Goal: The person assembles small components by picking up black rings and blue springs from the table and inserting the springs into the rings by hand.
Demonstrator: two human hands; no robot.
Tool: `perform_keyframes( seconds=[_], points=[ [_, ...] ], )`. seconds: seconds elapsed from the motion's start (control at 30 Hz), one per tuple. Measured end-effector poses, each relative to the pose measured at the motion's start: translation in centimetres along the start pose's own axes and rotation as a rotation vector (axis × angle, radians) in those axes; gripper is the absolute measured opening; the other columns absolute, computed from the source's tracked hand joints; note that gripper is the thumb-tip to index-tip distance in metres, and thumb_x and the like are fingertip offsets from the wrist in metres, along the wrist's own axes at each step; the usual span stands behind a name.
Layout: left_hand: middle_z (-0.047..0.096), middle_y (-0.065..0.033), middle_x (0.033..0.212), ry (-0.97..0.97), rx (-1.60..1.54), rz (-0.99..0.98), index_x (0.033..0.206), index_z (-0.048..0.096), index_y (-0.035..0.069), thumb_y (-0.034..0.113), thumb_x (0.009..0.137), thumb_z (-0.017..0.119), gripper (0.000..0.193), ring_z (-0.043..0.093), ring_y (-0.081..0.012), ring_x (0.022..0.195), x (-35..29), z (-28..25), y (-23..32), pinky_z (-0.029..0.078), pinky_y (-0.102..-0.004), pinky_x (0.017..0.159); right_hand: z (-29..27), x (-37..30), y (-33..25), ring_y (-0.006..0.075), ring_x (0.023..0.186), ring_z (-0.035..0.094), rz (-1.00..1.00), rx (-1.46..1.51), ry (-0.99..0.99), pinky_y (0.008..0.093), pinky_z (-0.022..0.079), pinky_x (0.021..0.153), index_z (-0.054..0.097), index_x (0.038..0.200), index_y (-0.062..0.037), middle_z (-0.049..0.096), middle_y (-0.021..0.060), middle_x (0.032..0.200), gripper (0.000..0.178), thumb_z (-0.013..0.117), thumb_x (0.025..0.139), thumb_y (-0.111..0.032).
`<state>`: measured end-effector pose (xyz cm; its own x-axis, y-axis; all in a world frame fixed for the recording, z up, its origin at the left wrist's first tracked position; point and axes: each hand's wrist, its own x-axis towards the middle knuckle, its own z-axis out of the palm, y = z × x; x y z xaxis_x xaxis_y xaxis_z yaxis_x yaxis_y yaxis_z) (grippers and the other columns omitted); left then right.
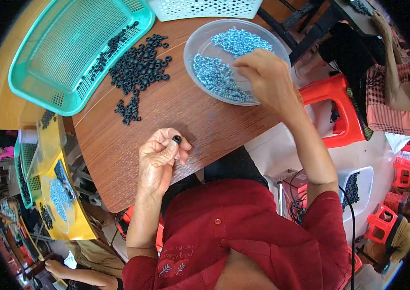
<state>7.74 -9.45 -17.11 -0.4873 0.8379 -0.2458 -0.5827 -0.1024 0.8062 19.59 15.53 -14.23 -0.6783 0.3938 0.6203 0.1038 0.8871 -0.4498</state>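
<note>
Between the thumb and fingers of my left hand [156, 154] is a small round black part with a hole [177, 139], held just above the table's near part. My right hand [265, 77] is over a round clear plastic bowl [191, 60], its fingers drawn together. Whatever those fingertips may hold is too small or hidden to tell. In the bowl lie two heaps of tiny shiny bluish pieces, a far heap [241, 41] and a near heap [214, 77]. Left of the bowl, a loose pile of black parts [139, 67] of the same kind is spread on the wooden table [118, 159].
A teal mesh basket [35, 72] with more black parts stands at the far left, and a white perforated basket [205, 10] at the far edge. Right of the table is a red stool [342, 113]. Other people sit on both sides; a yellow table [76, 212] stands left.
</note>
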Motion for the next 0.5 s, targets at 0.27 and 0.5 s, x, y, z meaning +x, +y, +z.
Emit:
perform_keyframes(
  seconds=[0.27, 0.5],
  points=[
    [0.062, -0.0171, 0.083, -0.004, 0.023, -0.034, 0.095, 0.055, -0.005, 0.009, 0.086, 0.063, 0.018, 0.059, -0.0182, 0.063, 0.4, -0.5, -0.8, 0.047, -0.0284, 0.056, 1.5, 2.0, 4.2, 0.0362, 0.076, 0.06, -0.019, -0.261, -0.346, 0.0454, 0.046, 0.064, 0.067, 0.076, -0.0034, 0.062, 0.0175, 0.074, 0.011, 0.059, 0.068, -0.002],
    [0.064, -0.0166, 0.081, 0.007, 0.0, -0.043, 0.095, 0.057, -0.005, 0.006, 0.085, 0.062, 0.016, 0.059, -0.0177, 0.061, 0.7, -0.5, -0.8, 0.046, -0.027, 0.054, 0.5, 2.4, 5.3, 0.0313, 0.081, 0.06, -0.092, -0.509, -0.375, 0.0434, 0.046, 0.068, 0.069, 0.082, -0.0062, 0.061, 0.0124, 0.077, 0.019, 0.058, 0.068, 0.001]
  ],
)
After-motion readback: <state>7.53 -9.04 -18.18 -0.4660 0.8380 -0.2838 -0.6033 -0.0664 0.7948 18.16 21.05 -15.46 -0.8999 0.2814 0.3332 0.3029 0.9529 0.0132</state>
